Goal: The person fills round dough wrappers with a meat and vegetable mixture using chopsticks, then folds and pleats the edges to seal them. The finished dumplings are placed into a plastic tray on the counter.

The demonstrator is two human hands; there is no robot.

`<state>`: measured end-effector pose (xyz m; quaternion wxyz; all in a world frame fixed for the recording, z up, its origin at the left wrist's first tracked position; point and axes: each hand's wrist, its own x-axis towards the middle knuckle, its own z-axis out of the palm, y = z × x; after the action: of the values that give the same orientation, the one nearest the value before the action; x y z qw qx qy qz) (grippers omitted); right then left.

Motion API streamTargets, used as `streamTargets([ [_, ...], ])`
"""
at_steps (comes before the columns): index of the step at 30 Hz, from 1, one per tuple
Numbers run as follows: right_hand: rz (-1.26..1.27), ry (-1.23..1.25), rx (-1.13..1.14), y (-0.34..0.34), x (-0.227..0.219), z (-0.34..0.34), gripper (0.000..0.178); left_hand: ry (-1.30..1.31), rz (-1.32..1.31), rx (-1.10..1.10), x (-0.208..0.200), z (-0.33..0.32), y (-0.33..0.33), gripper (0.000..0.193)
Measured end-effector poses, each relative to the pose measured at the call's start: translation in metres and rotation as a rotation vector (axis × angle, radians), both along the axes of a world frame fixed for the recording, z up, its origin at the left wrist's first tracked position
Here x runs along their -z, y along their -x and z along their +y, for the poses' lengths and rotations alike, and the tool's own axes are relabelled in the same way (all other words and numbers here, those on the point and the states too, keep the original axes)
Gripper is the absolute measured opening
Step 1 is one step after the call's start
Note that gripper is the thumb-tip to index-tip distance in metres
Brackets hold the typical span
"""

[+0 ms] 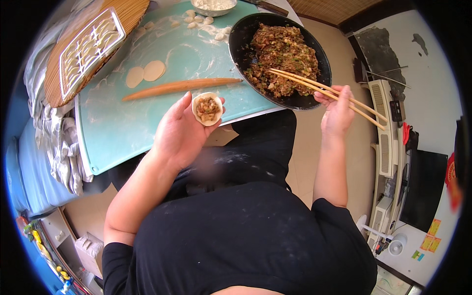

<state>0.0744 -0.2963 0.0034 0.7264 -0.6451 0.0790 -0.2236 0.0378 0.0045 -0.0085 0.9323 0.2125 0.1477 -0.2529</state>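
left hand [179,135] cups filled dumpling wrapper [207,108], unsealed; right hand [337,110] pinches chopsticks [324,91] | tray of finished dumplings [91,49]; two rolled wrappers [145,73], much filling [282,56] left

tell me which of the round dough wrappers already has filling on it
The wrapper in the left hand, at: it carries a mound of filling. The two on the teal board lie flat and bare.
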Motion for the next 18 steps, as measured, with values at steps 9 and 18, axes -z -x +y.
streamTargets([
  [9,0.349,0.687,0.248,0.012,0.050,-0.031,0.040,-0.073,0.093,-0.006,-0.001,-0.008,0.001,0.043],
  [18,0.736,0.348,-0.200,0.044,0.045,0.002,0.045,-0.023,0.005,0.090,-0.009,-0.001,0.005,0.039],
])
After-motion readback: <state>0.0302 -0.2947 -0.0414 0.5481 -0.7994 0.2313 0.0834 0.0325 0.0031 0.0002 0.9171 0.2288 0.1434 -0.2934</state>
